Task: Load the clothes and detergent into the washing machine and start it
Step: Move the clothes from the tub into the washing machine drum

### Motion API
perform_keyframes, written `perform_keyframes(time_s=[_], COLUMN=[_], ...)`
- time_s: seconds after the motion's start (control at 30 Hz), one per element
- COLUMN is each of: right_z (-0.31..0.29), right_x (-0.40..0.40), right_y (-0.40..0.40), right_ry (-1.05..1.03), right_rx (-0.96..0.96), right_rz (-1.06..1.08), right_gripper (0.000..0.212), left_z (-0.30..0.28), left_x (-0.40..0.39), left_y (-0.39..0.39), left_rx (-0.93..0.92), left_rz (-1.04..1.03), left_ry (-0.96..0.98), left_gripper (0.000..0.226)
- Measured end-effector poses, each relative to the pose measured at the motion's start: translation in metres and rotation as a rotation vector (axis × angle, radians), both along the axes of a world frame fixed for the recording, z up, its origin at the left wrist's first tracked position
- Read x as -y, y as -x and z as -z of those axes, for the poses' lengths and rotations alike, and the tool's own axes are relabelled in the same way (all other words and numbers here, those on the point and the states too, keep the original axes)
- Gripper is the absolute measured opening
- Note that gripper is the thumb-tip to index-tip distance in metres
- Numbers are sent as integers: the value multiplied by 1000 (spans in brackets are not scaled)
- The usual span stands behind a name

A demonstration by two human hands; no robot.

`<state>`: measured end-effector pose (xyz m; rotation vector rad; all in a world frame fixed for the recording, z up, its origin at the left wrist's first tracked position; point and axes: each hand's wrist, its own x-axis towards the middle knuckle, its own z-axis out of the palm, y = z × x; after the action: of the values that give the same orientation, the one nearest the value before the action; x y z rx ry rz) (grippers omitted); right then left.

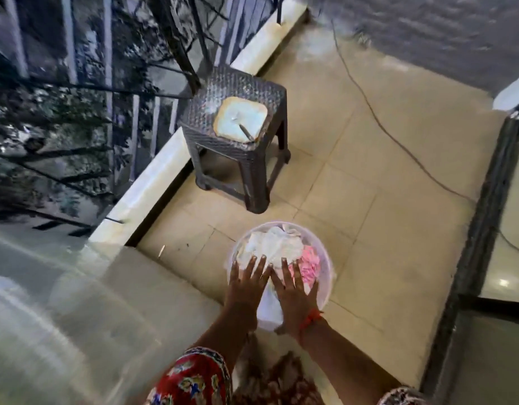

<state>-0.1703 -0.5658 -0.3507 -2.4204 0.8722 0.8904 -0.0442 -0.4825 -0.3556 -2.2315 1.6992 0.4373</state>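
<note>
A round translucent tub (325,276) stands on the tiled floor, filled with white clothes (274,247) and a pink garment (309,266). My left hand (246,283) and my right hand (292,296) hover flat over the near side of the pile, fingers spread, side by side; whether they touch the cloth is unclear. Neither holds anything. The blurred white top of the washing machine (48,302) fills the lower left. On a dark woven plastic stool (240,127) beyond the tub sits a square white container (240,119) with a small scoop in it.
A railing with a low white kerb (153,185) runs along the left. A black cable (398,141) snakes across the beige floor tiles. A dark door threshold (468,252) lies at right. Bare floor lies right of the tub.
</note>
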Motion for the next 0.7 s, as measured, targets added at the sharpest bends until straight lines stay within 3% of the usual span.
perform_keyframes(time_s=[0.13,0.23,0.3,0.4,0.47,0.6,0.7], right_z=[70,121,154,189,199,206,215], right_x=[11,19,23,29,31,28,28], right_y=[-17,-27,-37,-49,-56,-71,-73], right_ry=[-9,-34,-62,34,33,21,-2], right_rx=[62,84,43,36,140,239,279], right_rz=[-14,11,-56,-350,-300,-176,15], right_gripper=[143,148,151,136,121,59,42], left_z=[76,122,150,179,192,205,201], left_x=[13,21,29,35,36,29,29], left_y=[-5,-9,-12,-17,-23,-31,-26], left_rx=[-102,-88,-74,-85,-194,-311,-391], left_rz=[-77,-115,-151,-215,-255,-247,-321], left_ry=[-93,-95,-93,-81,-94,15,132], left_gripper=[122,124,112,97,96,66,53])
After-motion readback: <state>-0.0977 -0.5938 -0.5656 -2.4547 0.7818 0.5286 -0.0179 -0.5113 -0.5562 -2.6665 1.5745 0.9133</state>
